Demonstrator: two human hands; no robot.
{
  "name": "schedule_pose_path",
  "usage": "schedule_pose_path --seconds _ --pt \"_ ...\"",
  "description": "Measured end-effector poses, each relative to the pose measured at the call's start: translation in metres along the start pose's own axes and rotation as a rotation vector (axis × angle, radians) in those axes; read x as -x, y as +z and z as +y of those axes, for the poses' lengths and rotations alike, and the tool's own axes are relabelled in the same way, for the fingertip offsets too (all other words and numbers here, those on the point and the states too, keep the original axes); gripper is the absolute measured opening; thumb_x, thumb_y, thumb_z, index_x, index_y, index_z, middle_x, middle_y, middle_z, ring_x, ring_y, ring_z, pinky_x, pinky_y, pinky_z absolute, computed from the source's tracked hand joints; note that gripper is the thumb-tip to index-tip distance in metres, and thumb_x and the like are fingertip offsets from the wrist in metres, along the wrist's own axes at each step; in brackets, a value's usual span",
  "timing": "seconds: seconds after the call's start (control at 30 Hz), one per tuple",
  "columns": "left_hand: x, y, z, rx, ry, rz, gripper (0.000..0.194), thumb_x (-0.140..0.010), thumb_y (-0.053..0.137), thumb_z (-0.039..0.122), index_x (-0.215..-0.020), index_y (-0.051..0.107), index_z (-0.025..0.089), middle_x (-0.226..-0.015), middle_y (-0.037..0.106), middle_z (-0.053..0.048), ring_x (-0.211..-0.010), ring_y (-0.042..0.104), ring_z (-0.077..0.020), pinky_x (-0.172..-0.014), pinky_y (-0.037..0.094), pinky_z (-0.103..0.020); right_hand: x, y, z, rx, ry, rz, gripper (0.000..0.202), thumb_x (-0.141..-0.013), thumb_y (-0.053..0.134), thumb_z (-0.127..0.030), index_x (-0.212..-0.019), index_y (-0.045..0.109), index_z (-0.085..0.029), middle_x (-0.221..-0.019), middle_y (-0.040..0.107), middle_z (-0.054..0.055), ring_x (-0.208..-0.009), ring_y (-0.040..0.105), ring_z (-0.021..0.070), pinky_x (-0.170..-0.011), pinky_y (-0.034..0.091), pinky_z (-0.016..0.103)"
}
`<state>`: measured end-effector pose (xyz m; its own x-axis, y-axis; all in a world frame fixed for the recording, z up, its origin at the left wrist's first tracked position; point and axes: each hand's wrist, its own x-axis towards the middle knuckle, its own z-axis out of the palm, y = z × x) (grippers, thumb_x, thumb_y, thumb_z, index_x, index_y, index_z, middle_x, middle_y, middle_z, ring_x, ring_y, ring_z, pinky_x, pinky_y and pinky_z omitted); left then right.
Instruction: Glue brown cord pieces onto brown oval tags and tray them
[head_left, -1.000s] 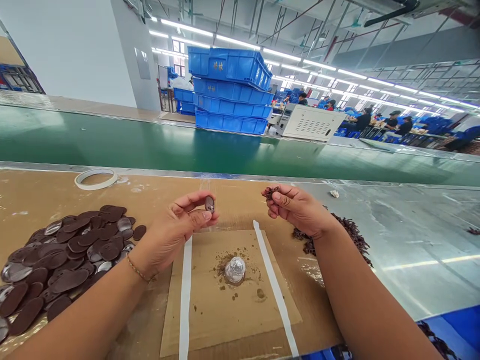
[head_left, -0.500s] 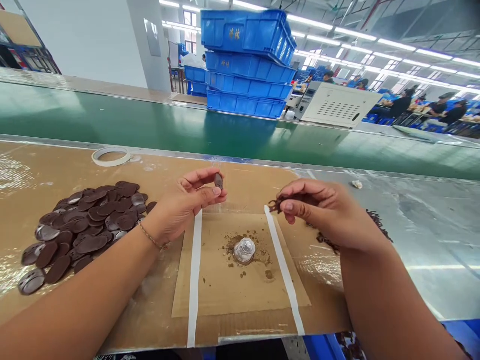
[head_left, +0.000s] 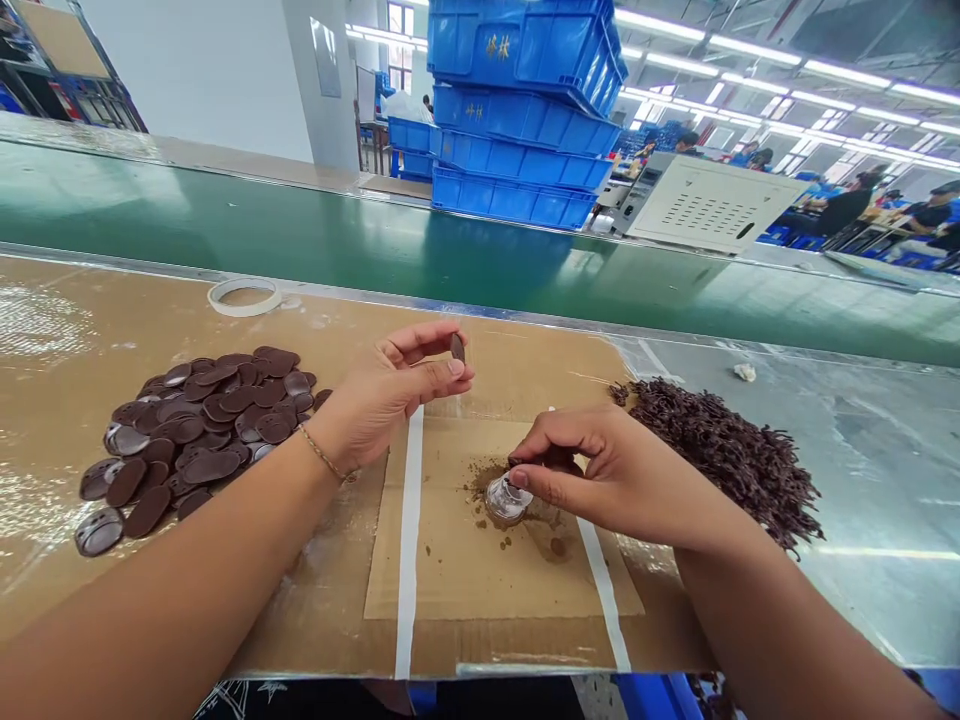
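My left hand [head_left: 409, 380] pinches a small dark brown oval disc [head_left: 457, 348] on edge between thumb and fingertips, above the cardboard. Lower and to the right, my right hand [head_left: 592, 465] has thumb and fingers closed on a small dark brown piece, mostly hidden, at the top of a silvery foil-like knob [head_left: 508, 497]. That knob stands on a cardboard sheet [head_left: 465, 590] with brown spots around it. A heap of brown oval discs [head_left: 202, 420] lies left of my left hand. Beyond my right hand is a pile of thin, twisted dark brown pieces [head_left: 720, 440].
White tape strips [head_left: 409, 540] run along both sides of the cardboard. A tape roll [head_left: 244, 298] lies at the back left. Behind the table runs a green conveyor belt [head_left: 337, 235], with stacked blue crates [head_left: 517, 135] and a pale metal box [head_left: 712, 205] past it. People sit farther off.
My right hand has moved left and down to the silvery knob with its brown piece, uncovering the pile behind it. My left hand still holds the disc. The view has shifted slightly.
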<state>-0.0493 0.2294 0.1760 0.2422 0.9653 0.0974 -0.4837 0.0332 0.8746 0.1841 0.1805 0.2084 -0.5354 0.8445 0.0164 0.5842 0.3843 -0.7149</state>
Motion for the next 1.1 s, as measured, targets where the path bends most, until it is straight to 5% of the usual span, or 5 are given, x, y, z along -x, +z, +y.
schedule_pose_path --seconds 0.9,1.0,1.1 --pt "-0.0001 -0.0014 0.0002 0.017 0.03 -0.03 0.032 -0.074 0.086 0.011 -0.104 0.078 0.017 -0.101 0.074 -0.002 -0.082 0.075 -0.0149 -0.088 0.064 -0.032 -0.0045 0.0055 -0.0003 -0.08 0.078 -0.039 0.018 -0.086 0.073 -0.035 -0.077 0.074 -0.019 -0.059 0.065 -0.002 -0.05 0.053 0.0103 -0.046 0.037 0.021" --pt "0.0006 -0.0037 -0.0004 0.015 0.035 -0.057 0.033 -0.074 0.087 0.013 -0.106 0.078 0.018 -0.103 0.074 -0.002 -0.084 0.075 -0.0144 -0.088 0.064 -0.03 -0.0039 0.0035 0.0013 -0.138 0.055 0.086 0.022 -0.085 0.079 -0.039 -0.078 0.075 -0.018 -0.063 0.068 0.001 -0.053 0.057 0.0122 -0.047 0.042 0.023" --pt "0.002 -0.0022 0.0005 0.022 0.029 -0.083 0.033 -0.075 0.087 0.013 -0.107 0.078 0.018 -0.106 0.074 -0.001 -0.085 0.075 -0.0142 -0.088 0.065 -0.028 -0.0044 0.0031 0.0063 -0.312 -0.06 0.419 0.024 -0.083 0.085 -0.043 -0.082 0.076 -0.021 -0.072 0.071 0.002 -0.057 0.06 0.013 -0.05 0.048 0.024"
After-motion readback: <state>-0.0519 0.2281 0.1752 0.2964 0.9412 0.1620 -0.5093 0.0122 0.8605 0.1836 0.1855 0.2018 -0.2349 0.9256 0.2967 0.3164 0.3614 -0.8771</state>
